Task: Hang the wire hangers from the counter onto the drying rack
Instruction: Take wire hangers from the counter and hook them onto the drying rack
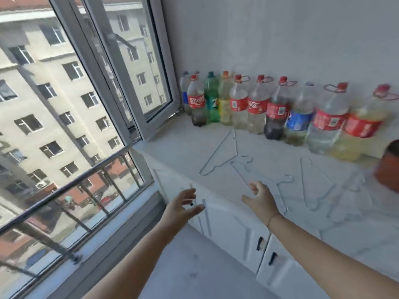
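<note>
The left hand [183, 207] is spread out in front of the counter [172, 145]. The right hand [261, 198] hangs loose over wire hangers [216, 153] lying on the counter. Bottles [257, 108] along the counter's back hold yellowish or dark liquid.

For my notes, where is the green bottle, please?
Head view, centre: green bottle on the counter, between a red-labelled bottle and a yellow one.

at least three wire hangers [216, 152], about eleven bottles [238, 104]
</note>
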`<action>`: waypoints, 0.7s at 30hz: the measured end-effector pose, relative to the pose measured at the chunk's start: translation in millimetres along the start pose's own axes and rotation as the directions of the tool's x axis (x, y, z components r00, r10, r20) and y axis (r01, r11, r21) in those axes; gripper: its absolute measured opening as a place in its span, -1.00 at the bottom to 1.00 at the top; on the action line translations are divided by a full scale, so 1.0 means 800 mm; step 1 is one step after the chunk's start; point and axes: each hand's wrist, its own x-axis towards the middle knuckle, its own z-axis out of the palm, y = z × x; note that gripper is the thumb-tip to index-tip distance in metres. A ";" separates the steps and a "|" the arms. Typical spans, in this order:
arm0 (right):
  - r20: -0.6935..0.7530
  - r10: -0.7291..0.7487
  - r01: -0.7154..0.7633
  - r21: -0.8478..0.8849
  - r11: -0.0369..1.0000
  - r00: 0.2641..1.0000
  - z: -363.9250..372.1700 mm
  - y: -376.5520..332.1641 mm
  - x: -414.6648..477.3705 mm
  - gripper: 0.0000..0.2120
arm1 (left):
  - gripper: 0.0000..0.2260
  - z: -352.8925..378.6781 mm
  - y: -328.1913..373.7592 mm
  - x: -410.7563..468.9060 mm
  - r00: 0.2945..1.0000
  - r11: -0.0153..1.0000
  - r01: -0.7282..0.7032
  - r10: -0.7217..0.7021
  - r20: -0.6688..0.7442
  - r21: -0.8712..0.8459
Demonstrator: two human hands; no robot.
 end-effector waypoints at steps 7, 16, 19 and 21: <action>-0.092 0.175 -0.180 -0.046 0.983 0.980 -0.098 0.111 0.029 -0.59 | -0.64 0.125 0.023 0.063 0.991 0.999 0.038 -0.036 0.131 -0.015; -0.226 0.388 -0.391 0.030 0.920 0.894 -0.199 0.232 -0.004 -0.83 | -0.67 0.265 0.027 0.113 0.940 0.995 -0.010 -0.023 0.339 0.095; -0.276 0.445 -0.435 0.100 0.895 0.852 -0.211 0.251 -0.022 -0.87 | -0.68 0.309 0.024 0.126 0.900 0.974 -0.107 0.010 0.435 0.199; -0.298 0.471 -0.458 0.117 0.881 0.830 -0.212 0.261 -0.032 -0.87 | -0.68 0.337 0.023 0.133 0.857 0.938 -0.208 0.038 0.515 0.277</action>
